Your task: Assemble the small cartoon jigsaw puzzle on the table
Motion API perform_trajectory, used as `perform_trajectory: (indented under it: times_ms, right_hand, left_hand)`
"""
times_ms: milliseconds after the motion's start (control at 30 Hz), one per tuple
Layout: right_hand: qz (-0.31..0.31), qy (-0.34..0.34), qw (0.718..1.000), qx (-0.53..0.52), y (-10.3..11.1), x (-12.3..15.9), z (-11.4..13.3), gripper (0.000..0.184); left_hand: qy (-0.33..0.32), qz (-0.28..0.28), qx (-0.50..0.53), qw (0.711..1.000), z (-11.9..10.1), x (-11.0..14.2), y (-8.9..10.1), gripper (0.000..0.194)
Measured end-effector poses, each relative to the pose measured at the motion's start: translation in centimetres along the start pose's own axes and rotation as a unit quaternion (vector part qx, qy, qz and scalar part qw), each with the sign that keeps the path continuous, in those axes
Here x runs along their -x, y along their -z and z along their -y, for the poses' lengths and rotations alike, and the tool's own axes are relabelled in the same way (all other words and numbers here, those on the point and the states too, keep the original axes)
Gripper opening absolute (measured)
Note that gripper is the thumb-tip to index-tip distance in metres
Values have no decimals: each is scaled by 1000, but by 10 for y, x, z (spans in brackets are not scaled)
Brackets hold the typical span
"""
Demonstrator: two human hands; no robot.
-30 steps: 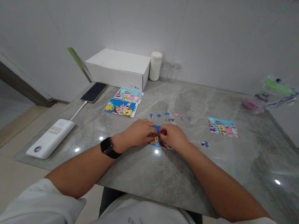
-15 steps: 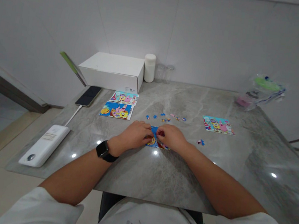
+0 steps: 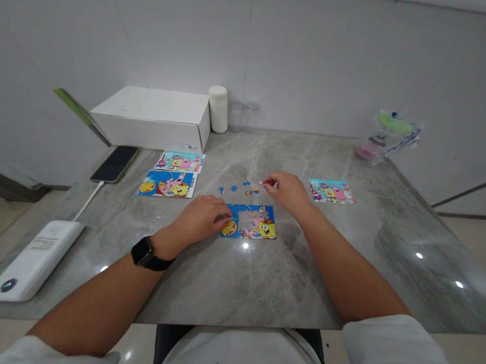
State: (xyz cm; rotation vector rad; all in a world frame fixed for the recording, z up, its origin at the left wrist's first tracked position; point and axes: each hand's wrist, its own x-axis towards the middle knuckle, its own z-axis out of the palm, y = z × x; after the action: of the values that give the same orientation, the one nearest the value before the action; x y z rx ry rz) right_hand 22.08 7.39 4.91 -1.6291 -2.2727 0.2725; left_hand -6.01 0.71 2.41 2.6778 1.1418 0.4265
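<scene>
A partly built cartoon jigsaw puzzle (image 3: 251,222) lies on the grey marble table (image 3: 284,273) in front of me. My left hand (image 3: 201,219), with a black watch on the wrist, rests curled on the puzzle's left edge. My right hand (image 3: 286,190) reaches beyond the puzzle to a row of small loose puzzle pieces (image 3: 238,188), its fingertips pinched on one piece at the right end of the row. Whether my left fingers grip anything is hidden.
Two finished puzzle cards (image 3: 171,175) lie at the left, another card (image 3: 332,191) at the right. A white box (image 3: 152,117), a white jar (image 3: 218,109), two glasses (image 3: 242,115), a phone (image 3: 115,163), a power bank (image 3: 34,259) and a plastic bag (image 3: 387,136) stand around.
My right hand left the puzzle and reached forward to the loose pieces. My left hand stayed at the puzzle's left edge. The view swung right.
</scene>
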Motion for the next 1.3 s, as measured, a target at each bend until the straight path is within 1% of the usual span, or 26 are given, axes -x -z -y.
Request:
perform_trajectory:
  times_ms: [100,200,333,433,533,633,733,800,933,1000,1133,1300]
  right_hand:
    - [19,-8,999,40,-13,-3,-3,25]
    - [38,-13,997,65,-27,-5,-4,27]
    - [57,-3,996,71,-34,-9,-6,25]
    - [65,-1,996,68,-33,-10,-7,24]
    - [65,-5,996,68,-31,-8,-10,22]
    - [63,-3,996,68,-29,-7,-13,29]
    - [77,33,995,62,-28,-8,-17,36]
    - [92,47,992,66,-27,-9,-18,33]
    - [99,22,990,97,-22,-8,-22,21]
    - [99,24,990,102,-21,-8,-23,22]
    - [118,59,987,91,-22,-9,-24,29]
    - [137,44,986,81,-18,-10,-31,19]
  left_hand:
    - [12,-41,10,999,2,0,-1,20]
    - [19,-70,14,997,2,0,0,22]
    - [30,-98,13,995,1,0,0,23]
    - [38,-109,14,993,2,0,-1,22]
    - [41,-107,13,993,4,0,-2,24]
    - [38,-113,12,993,5,0,-3,24]
    - [34,-123,10,992,6,0,-4,24]
    - [35,-125,10,991,6,0,-4,23]
    - [42,-125,15,991,4,1,-3,23]
    - [43,-128,15,991,3,1,-2,24]
    - [41,-127,15,991,1,1,-1,25]
    - [45,-126,17,991,0,1,1,25]
